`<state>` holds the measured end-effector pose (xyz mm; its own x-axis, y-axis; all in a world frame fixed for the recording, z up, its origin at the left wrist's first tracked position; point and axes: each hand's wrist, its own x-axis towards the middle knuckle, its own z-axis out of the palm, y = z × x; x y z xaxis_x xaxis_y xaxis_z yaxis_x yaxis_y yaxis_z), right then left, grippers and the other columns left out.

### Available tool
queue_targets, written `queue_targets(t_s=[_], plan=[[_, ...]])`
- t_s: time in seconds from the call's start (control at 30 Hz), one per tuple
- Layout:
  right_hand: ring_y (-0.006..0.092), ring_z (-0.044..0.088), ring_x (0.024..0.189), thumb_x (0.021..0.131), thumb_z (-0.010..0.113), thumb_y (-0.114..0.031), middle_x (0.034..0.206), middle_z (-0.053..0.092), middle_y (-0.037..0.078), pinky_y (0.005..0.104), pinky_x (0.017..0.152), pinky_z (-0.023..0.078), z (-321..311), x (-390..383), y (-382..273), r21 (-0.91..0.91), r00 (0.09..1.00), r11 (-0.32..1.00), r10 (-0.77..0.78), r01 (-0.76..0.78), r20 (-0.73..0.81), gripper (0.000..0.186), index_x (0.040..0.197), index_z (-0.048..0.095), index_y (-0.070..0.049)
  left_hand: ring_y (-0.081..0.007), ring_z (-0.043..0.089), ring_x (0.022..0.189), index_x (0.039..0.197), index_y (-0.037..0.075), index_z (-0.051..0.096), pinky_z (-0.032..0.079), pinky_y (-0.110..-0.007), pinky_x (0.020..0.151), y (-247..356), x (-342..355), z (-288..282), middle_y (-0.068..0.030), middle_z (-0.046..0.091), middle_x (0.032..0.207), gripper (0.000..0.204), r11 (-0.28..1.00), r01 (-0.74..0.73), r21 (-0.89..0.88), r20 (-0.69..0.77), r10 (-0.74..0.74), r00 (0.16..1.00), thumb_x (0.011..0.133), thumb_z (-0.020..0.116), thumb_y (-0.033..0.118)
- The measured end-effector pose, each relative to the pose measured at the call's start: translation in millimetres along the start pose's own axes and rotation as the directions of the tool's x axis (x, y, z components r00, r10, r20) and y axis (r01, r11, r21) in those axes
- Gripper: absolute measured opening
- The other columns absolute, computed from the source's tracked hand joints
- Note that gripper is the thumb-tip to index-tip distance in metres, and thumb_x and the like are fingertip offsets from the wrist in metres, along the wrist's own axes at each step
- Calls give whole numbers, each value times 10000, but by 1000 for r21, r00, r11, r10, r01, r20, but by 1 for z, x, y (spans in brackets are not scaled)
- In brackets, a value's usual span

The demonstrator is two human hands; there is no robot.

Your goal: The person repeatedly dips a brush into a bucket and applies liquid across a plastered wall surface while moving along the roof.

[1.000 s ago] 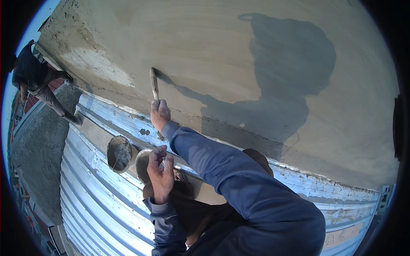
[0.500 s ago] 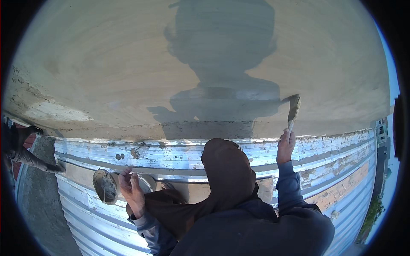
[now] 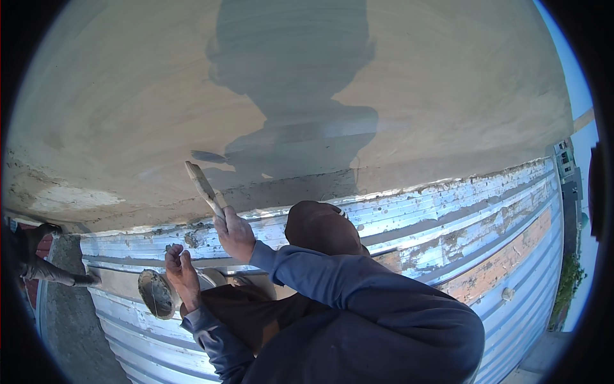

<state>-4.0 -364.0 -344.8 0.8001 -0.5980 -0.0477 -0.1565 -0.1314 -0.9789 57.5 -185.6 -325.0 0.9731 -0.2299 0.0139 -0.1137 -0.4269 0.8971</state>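
Observation:
My right hand (image 3: 235,235) grips the pale handle of a flat brush (image 3: 202,184), which slants up and left against the grey plastered wall (image 3: 441,83). The brush head lies close to the wall, near its own shadow. Lower and to the left, my left hand (image 3: 183,276) is raised with its fingers curled in; whether anything small sits in them cannot be made out. Just beside it stands a bucket (image 3: 157,294) with grey, mortar-smeared insides. A second, paler bucket (image 3: 212,278) is partly hidden behind my left hand.
Ribbed metal sheeting (image 3: 409,217), spattered with mortar, runs along the wall's foot. A mortar-stained plank (image 3: 499,259) lies across it on the right. At the far left a co-worker's dark-clothed leg (image 3: 54,272) rests near the sheeting. My shadow falls on the wall.
My right hand has swept the brush from the right across to the left, and the arm now crosses my body. My left hand's fingers have curled in more. The view has shifted slightly.

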Motion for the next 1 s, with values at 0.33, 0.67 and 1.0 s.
queue_targets(t_s=[0.33, 0.67, 1.0], plan=[[230, 433, 701, 1017, 468, -304, 738, 440, 91, 403, 672, 393, -342, -67, 55, -24, 594, 990, 64, -140, -802, 343, 891, 477, 15, -217, 572, 977, 1174, -60, 549, 450, -340, 881, 8, -15, -16, -160, 609, 1080, 322, 990, 38, 137, -6, -38, 999, 946, 554, 167], [550, 561, 795, 979, 483, -264, 758, 596, 309, 597, 705, 407, -200, -15, 3, -318, 863, 924, 25, -212, -504, 270, 966, 435, 1, -252, 580, 981, 1129, -55, 573, 457, -358, 873, 4, 1, 0, -166, 616, 1083, 278, 980, -6, 199, 77, -10, 997, 929, 547, 136], [425, 549, 773, 993, 465, -292, 789, 552, 239, 511, 702, 414, -381, -51, -13, -402, 557, 813, -117, -422, -822, 337, 903, 508, 30, -223, 575, 997, 1215, -71, 533, 453, -330, 889, 3, -2, -4, -187, 603, 1143, 304, 996, 45, 71, 23, -46, 999, 964, 519, 100]])
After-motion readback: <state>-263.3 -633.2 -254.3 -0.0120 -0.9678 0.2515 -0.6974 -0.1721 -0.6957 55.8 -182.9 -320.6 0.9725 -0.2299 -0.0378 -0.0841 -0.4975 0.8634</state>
